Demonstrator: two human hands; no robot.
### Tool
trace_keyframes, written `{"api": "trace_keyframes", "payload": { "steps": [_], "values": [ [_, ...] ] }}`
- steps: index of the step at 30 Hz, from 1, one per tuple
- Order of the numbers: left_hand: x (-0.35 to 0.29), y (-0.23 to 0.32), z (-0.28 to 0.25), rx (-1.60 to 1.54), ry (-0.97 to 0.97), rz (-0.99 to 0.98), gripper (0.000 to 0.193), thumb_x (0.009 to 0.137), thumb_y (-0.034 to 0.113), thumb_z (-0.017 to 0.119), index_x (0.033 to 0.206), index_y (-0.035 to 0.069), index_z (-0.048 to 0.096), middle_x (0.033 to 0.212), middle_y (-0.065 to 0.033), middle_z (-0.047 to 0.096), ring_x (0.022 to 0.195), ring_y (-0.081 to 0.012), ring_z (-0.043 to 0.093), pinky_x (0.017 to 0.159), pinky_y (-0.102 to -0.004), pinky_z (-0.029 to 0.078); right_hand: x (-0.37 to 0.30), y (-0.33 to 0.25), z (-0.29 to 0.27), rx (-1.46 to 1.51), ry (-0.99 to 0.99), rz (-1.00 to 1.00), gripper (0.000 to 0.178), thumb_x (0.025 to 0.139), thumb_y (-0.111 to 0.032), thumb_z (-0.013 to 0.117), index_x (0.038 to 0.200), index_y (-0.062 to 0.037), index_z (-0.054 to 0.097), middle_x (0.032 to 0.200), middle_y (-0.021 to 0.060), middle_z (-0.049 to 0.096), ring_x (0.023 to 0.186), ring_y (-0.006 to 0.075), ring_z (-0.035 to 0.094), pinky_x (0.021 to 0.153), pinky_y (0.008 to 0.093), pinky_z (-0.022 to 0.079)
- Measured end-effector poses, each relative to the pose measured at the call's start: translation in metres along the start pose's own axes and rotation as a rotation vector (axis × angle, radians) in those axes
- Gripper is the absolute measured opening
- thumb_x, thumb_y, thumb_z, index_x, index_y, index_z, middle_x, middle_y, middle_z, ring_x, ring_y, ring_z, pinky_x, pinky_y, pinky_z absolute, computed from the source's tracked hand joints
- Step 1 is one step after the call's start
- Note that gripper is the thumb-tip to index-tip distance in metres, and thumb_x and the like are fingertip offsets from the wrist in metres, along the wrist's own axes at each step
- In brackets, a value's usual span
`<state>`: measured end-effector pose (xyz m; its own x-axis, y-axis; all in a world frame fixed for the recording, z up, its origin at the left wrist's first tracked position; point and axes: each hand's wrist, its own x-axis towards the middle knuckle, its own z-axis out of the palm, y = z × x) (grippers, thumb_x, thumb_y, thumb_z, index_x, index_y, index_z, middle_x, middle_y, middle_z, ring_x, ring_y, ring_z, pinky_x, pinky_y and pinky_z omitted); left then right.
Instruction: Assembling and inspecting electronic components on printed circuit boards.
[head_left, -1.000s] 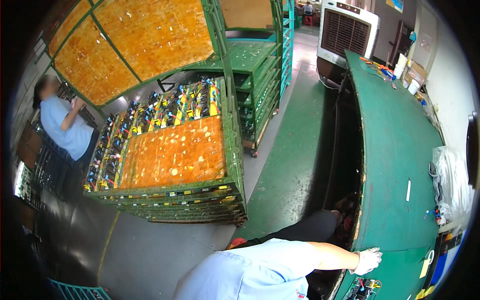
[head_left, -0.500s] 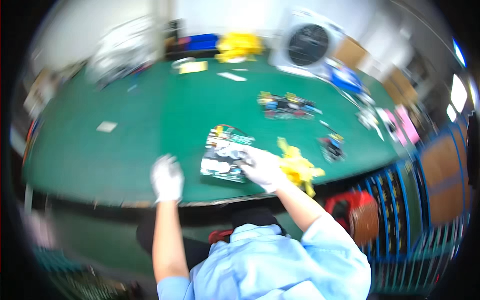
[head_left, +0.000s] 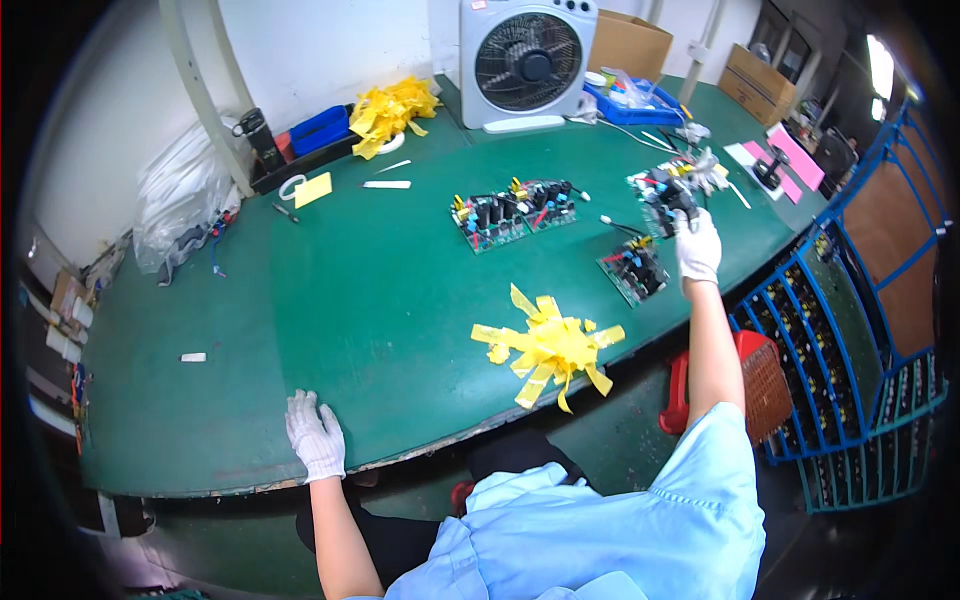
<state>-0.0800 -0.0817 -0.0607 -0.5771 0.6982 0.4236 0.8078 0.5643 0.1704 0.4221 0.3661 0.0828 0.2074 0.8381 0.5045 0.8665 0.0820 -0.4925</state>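
Note:
At the right of the green table, my white-gloved right hand [head_left: 697,247] is closed on the near end of a circuit board [head_left: 657,196] crowded with black parts. Just nearer lies another circuit board [head_left: 637,268], with a cable at its far edge. My left hand [head_left: 315,434], also gloved, rests flat at the table's front edge, fingers stretched out and holding nothing. Between the two arms spreads a heap of yellow tape strips [head_left: 552,350]. Farther back, side by side, sit more circuit boards [head_left: 515,213] with dark components and yellow pieces.
A box fan [head_left: 527,62] stands at the back beside a blue tray [head_left: 640,105] of small items. More yellow strips [head_left: 392,108] hang over a bin at the back left. Blue-framed racks [head_left: 800,350] and a red chair [head_left: 755,380] are off the right edge.
My right hand has moved right and away from me, and the board it was on in front of me has gone with it. My left hand stays by the front edge. The view has turned right.

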Motion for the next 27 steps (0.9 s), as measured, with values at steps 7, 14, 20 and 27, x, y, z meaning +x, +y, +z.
{"api": "trace_keyframes", "payload": {
  "steps": [7,14,20,27],
  "values": [
    [-0.003,0.025,-0.009,0.004,-0.059,-0.031,0.044,0.092,0.023,0.055,0.131,0.004,0.052,0.14,-0.0224,0.051,0.135,-0.041,0.042,0.113,-0.053,0.029,0.091,0.074,0.09,-0.048,-0.128,-0.005,0.04,0.093,-0.04,0.056,0.1,-0.0019,0.064,0.1,0.0234,0.067,0.095,0.0426,0.064,0.08,0.0484,0.05],
    [-0.004,0.031,-0.021,-0.033,0.067,-0.068,0.036,0.086,0.021,0.066,0.117,0.005,0.061,0.127,-0.0191,0.061,0.125,-0.0389,0.053,0.109,-0.0503,0.037,0.122,0.088,0.16,-0.014,-0.207,0.022,0.044,0.09,-0.04,0.062,0.104,0.0013,0.066,0.1,0.0271,0.067,0.095,0.0452,0.064,0.082,0.0505,0.051],
    [-0.005,0.034,-0.02,-0.027,0.082,-0.106,0.033,0.085,0.023,0.067,0.113,0.005,0.063,0.125,-0.0182,0.062,0.124,-0.0375,0.054,0.108,-0.0493,0.038,0.149,0.111,0.237,-0.15,-0.296,-0.16,0.037,0.09,-0.033,0.061,0.102,0.0008,0.065,0.101,0.0292,0.066,0.096,0.0454,0.064,0.083,0.0509,0.051],
    [-0.005,0.038,-0.026,-0.049,0.079,-0.16,0.031,0.088,0.024,0.062,0.115,0.008,0.064,0.126,-0.0147,0.063,0.125,-0.0358,0.054,0.109,-0.0481,0.038,0.141,0.069,0.218,-0.198,-0.393,0.016,0.044,0.09,-0.034,0.057,0.115,0.0012,0.061,0.11,0.0262,0.067,0.104,0.0421,0.064,0.089,0.0461,0.051]
  ]
}}
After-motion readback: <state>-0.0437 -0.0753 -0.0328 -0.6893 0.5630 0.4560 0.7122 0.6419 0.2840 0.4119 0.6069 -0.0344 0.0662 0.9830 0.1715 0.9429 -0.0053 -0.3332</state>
